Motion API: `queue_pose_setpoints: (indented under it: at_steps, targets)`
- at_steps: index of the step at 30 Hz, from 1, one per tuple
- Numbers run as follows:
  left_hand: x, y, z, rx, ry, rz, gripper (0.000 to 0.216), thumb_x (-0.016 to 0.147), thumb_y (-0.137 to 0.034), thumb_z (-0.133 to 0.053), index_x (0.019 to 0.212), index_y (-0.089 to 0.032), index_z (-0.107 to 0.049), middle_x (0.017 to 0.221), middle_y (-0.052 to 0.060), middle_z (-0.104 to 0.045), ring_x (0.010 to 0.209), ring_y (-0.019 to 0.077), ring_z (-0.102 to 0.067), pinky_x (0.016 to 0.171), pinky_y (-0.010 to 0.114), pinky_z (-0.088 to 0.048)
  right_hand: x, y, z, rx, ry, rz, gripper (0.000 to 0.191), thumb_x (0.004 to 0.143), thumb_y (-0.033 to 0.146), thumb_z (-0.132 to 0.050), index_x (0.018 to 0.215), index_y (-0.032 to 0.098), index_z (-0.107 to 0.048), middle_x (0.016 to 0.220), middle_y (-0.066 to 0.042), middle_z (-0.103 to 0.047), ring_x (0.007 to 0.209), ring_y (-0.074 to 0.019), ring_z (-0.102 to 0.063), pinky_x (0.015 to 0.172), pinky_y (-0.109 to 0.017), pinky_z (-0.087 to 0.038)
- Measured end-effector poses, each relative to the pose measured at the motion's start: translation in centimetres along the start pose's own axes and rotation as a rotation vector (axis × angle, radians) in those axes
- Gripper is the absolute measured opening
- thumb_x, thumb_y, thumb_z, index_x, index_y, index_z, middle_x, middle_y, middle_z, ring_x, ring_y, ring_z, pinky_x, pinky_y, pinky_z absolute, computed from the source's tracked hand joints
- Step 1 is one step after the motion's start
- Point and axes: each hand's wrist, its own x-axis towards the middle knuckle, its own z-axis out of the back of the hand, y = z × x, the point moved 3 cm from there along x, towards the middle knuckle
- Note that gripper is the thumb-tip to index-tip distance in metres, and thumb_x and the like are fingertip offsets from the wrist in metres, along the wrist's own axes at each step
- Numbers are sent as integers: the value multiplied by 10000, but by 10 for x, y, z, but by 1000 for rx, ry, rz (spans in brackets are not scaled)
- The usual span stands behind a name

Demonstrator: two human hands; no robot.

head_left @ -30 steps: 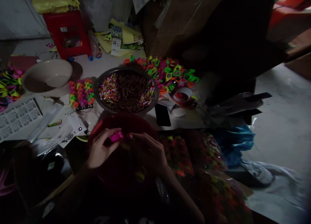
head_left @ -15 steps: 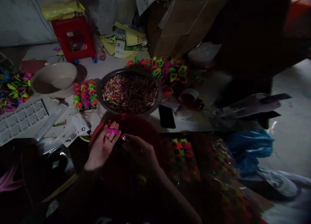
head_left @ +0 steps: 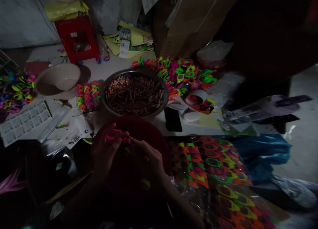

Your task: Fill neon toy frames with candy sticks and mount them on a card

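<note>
My left hand point(head_left: 108, 147) is closed around a bright pink plastic toy watch point(head_left: 114, 134), its fingers bent over the band. My right hand point(head_left: 150, 156) reaches in from the right, with thumb and forefinger pinched against the watch's near end. A small shiny piece is at those fingertips, mostly hidden and too dark to name. Both hands are above a deep red basin point(head_left: 146, 124), whose inside is dim, with a few loose coloured bits. Just beyond it stands a metal bowl point(head_left: 105, 104) full of small, brightly coloured wrapped pieces.
Neon toy watches point(head_left: 184, 73) lie heaped behind the bowl. A phone point(head_left: 173, 119) and a tape roll point(head_left: 197, 98) are to its right. Left are a beige basin point(head_left: 57, 78) and a red stool point(head_left: 77, 38). Bagged watches point(head_left: 221, 159) sit lower right, below the table edge.
My left hand has turned from palm up and open to curled around the pink watch. The right fingertips, holding a small shiny piece, have come up against it. The view has shifted slightly.
</note>
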Motion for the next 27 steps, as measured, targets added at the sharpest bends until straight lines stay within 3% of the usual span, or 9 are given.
queue_pose_setpoints:
  at_steps: [9,15,18,21,23,25,27]
  targets:
    - [-7,-15,-6,100,74,-50,431,847,-305,-647,1248,-216,-519,1097,78,-707,1119,210,-632,968,320,-487,12,18,3,-173,114,123,266,919,144,-503,1157,183,-615,771,-41,-654,594,-90,-582,543,-167,-444]
    - [-4,-6,-3,94,163,-50,376,863,-283,-627,1217,-204,-530,1077,94,-714,1110,211,-637,975,335,-482,5,-8,-10,-85,205,-86,202,902,219,-544,1061,155,-651,815,-50,-689,640,-111,-619,587,-186,-455]
    - [-2,10,4,75,224,-17,527,831,-281,-666,1322,-232,-481,1139,100,-695,1120,209,-631,1002,339,-466,4,-26,-8,-50,336,-235,215,882,208,-540,1053,163,-663,896,-55,-718,709,-128,-655,633,-194,-466]
    - [1,29,21,32,241,81,648,797,-292,-701,1386,-258,-434,1262,108,-632,1161,216,-605,1033,349,-444,19,-40,14,-100,561,-315,199,860,221,-536,968,175,-697,819,-32,-723,661,-132,-644,570,-188,-445]
    - [3,40,33,19,327,217,654,758,-306,-735,1358,-265,-480,1338,100,-578,1224,246,-556,1024,368,-453,41,-45,39,-142,682,-295,186,829,210,-536,871,184,-715,723,-12,-706,602,-128,-616,514,-184,-416]
    - [4,47,43,43,374,334,630,709,-314,-772,1297,-260,-552,1355,77,-566,1254,268,-525,1006,372,-465,70,-47,66,-194,720,-261,210,790,172,-519,837,183,-723,704,-13,-694,626,-138,-610,539,-198,-426]
    - [7,48,49,71,321,376,542,689,-348,-780,1197,-233,-632,1267,58,-635,1199,274,-563,978,359,-478,95,-50,87,-296,680,-291,218,761,173,-529,844,170,-730,721,-25,-689,662,-157,-605,589,-227,-444]
